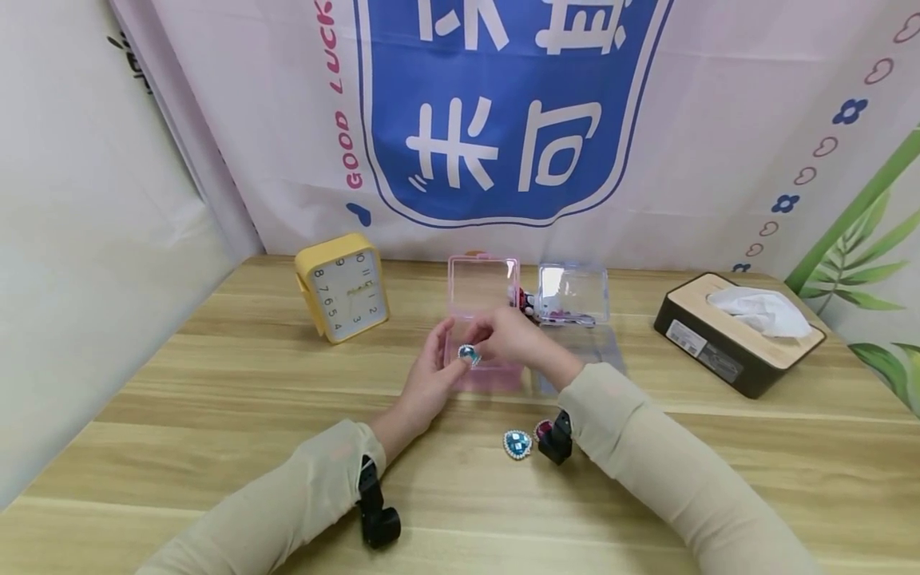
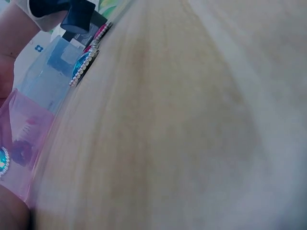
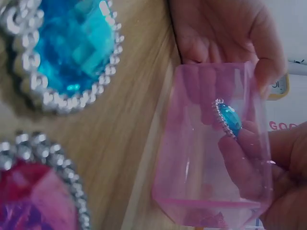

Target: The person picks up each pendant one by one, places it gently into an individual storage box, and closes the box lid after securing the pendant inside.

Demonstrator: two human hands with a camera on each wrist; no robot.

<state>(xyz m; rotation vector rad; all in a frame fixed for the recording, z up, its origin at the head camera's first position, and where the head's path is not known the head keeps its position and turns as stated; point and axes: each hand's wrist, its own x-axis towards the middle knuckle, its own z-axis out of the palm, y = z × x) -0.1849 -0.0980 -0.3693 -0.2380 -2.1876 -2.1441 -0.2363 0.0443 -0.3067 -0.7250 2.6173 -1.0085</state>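
My right hand [image 1: 506,335] pinches a blue gem [image 1: 469,354] with a silver beaded rim over the pink plastic box [image 1: 489,379]. The right wrist view shows this gem [image 3: 230,120] through the pink box wall [image 3: 192,182], at the right fingertips [image 3: 247,139]. With fingers and thumb at its left side, my left hand [image 1: 424,383] holds the pink box, whose clear lid stands raised. Another blue gem [image 1: 517,444] and a magenta gem [image 1: 544,430] lie on the table beneath my right wrist, the magenta one partly hidden by the wrist camera.
Right of the pink box stands a bluish clear box [image 1: 585,351], lid [image 1: 573,291] raised. Small dark and red items [image 1: 528,302] lie behind the boxes. A yellow clock [image 1: 345,289] stands left, a tissue box [image 1: 740,331] right. A printed cloth [image 1: 287,120] hangs behind the table.
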